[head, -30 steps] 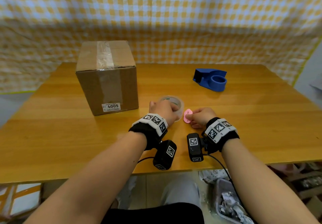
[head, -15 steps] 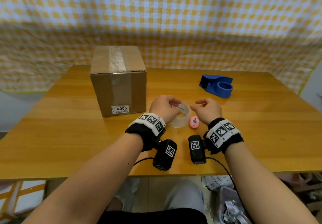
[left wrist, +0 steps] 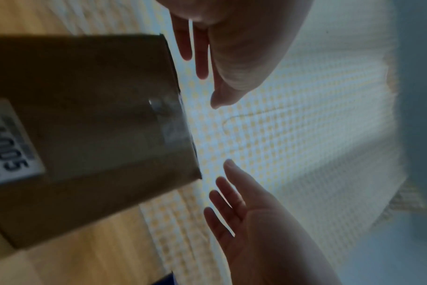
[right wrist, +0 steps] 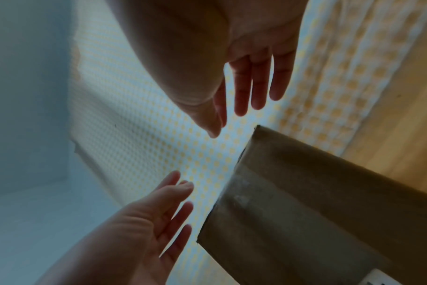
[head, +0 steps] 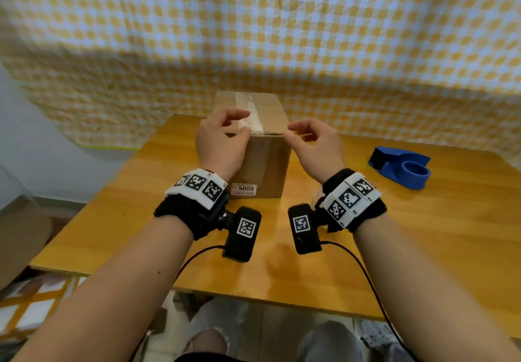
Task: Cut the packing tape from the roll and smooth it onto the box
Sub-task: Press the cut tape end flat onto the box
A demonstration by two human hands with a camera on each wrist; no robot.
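A brown cardboard box stands on the wooden table, with a strip of clear tape along its top and down its front. My left hand hovers at the top front edge of the box, fingers loosely spread and holding nothing. My right hand hangs just right of it at the box's top right corner, also empty. The left wrist view shows the box beside both bare hands. The right wrist view shows the same box and my right hand. No tape roll or cutter shows.
A blue tape dispenser sits on the table to the right of the box. A white label reading 4005 is on the box front. Yellow checked cloth hangs behind the table.
Both hands have left the tape roll and the pink cutter near the table's front and risen to the box's top front edge. The view has swung so the box is centred.
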